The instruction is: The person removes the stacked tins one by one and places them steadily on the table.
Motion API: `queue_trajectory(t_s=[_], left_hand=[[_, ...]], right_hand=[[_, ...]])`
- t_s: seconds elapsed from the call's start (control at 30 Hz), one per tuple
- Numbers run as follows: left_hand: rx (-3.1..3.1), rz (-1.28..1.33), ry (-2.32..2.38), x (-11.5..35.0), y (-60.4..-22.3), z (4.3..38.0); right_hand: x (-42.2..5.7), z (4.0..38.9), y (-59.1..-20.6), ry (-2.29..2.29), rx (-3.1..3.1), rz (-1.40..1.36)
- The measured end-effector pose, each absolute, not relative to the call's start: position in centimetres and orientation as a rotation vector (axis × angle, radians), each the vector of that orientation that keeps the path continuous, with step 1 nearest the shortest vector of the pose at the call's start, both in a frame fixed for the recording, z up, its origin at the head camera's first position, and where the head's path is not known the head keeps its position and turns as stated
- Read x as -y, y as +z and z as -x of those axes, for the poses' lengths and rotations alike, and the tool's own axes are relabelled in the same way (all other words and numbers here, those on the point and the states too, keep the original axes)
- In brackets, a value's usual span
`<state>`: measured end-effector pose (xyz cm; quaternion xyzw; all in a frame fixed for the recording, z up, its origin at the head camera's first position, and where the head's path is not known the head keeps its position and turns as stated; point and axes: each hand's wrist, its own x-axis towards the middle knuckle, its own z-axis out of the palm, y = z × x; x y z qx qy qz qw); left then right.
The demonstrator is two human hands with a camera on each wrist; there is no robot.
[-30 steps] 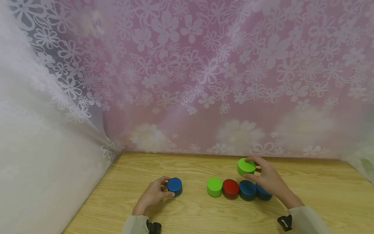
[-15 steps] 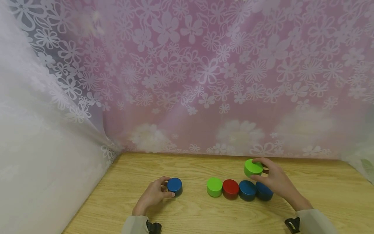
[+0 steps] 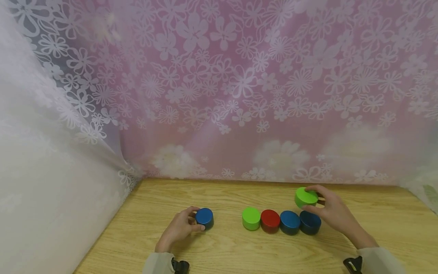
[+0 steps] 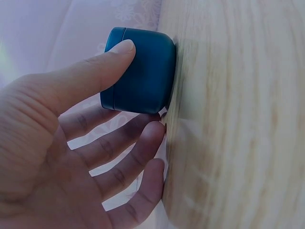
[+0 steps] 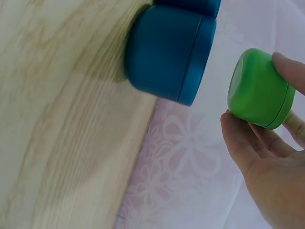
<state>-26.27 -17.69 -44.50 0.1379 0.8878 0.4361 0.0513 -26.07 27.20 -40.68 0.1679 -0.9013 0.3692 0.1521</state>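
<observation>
My left hand (image 3: 180, 226) grips a round blue tin (image 3: 204, 217) that stands on the table; in the left wrist view the thumb lies on the side of this lidded tin (image 4: 143, 71). Held up by my right hand (image 3: 333, 209) is a bright green tin (image 3: 305, 197), pinched between thumb and fingers. The right wrist view shows that green tin (image 5: 261, 90) raised off the wood. Below it on the table runs a row of tins: a green one (image 3: 251, 219), a red one (image 3: 270, 221), a blue one (image 3: 289, 222) and a darker blue one (image 3: 310, 223) at the right end.
The wooden table (image 3: 226, 251) ends at the back against a pink flowered curtain (image 3: 219, 114). A white sheet (image 3: 41, 190) hangs along the left side. Black wrist mounts sit at both cuffs.
My right hand has carried the green tin to the right, from above the third tin to behind the last one, which shows more fully. The left hand and its blue tin have stayed put.
</observation>
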Motion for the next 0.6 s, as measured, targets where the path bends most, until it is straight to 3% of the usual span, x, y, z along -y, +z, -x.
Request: queue_trajectory(t_s=[0.6], left_hand=[[-2.7, -0.415, 1.33, 17.7, -44.5, 26.3]], right_hand=[[-29.3, 25.6, -41.4, 1.008, 2.607, -0.473]])
